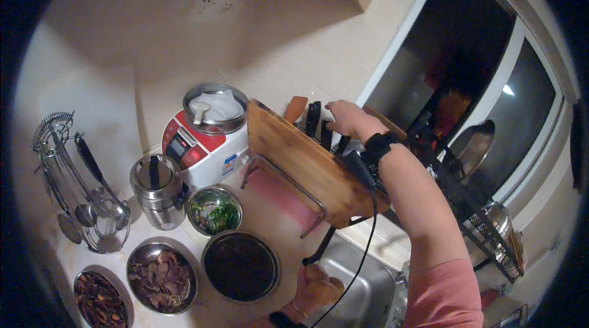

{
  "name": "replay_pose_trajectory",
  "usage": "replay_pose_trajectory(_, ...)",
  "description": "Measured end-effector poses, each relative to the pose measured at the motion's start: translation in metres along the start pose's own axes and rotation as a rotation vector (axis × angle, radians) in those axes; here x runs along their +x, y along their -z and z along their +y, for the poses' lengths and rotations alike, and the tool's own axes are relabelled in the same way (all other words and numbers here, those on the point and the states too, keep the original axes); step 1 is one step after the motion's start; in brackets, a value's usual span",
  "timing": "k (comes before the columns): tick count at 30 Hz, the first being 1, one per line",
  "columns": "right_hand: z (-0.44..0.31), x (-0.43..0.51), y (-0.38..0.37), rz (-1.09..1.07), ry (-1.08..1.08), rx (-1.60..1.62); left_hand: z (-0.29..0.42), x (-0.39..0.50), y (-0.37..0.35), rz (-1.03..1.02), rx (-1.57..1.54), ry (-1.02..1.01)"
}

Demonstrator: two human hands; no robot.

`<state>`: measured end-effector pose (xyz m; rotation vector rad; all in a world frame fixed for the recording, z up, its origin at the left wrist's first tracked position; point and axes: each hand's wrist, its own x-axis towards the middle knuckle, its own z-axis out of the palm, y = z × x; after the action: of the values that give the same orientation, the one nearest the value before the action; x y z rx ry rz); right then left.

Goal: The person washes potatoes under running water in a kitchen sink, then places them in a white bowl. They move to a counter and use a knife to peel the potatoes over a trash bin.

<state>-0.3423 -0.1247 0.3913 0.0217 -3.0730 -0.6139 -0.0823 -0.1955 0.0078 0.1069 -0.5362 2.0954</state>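
Note:
My right hand [346, 117] reaches over the knife handles [314, 119] behind a wooden cutting board [303, 162]. Its thumb and forefinger are apart, and nothing shows held between them. My left hand [318, 284] is low at the near edge of the steel sink [361, 282], its fingers curled; whether it holds anything cannot be told. A black bar end lies just above it. To its left stand a dark round pan [241, 266], a steel bowl of chopped greens [215, 210], a bowl of sliced meat [161, 277] and a dish of dried chilies [100, 299].
A red and white rice cooker [207, 158] carries a steel bowl with a white cloth. Beside it are a steel canister [158, 192] and a rack of hanging utensils [76, 181]. A black dish rack [460, 199] stands at the right by the window. A black cable hangs across the sink.

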Motion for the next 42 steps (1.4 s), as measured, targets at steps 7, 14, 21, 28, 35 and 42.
replay_pose_trajectory(7,0.017,0.031,-0.031,-0.224,0.216,0.263,0.013,-0.004,0.005,0.008,-0.11,0.0)
replay_pose_trajectory(14,0.019,0.031,-0.032,-0.252,-0.155,0.332,0.017,-0.007,0.018,-0.002,-0.275,0.013)
replay_pose_trajectory(21,0.032,0.022,-0.03,-0.258,-0.223,0.672,0.014,-0.009,0.023,0.017,-1.168,0.274)
replay_pose_trajectory(28,0.043,0.017,-0.005,-0.12,-0.267,0.716,0.013,-0.01,0.016,0.006,-0.227,-0.059)
replay_pose_trajectory(35,0.064,0.011,0.045,0.012,-0.299,0.475,0.009,-0.012,0.003,0.032,-0.026,0.015)
replay_pose_trajectory(42,0.039,-0.03,0.122,0.061,-0.341,0.495,0.004,-0.013,-0.009,0.013,0.071,0.065)
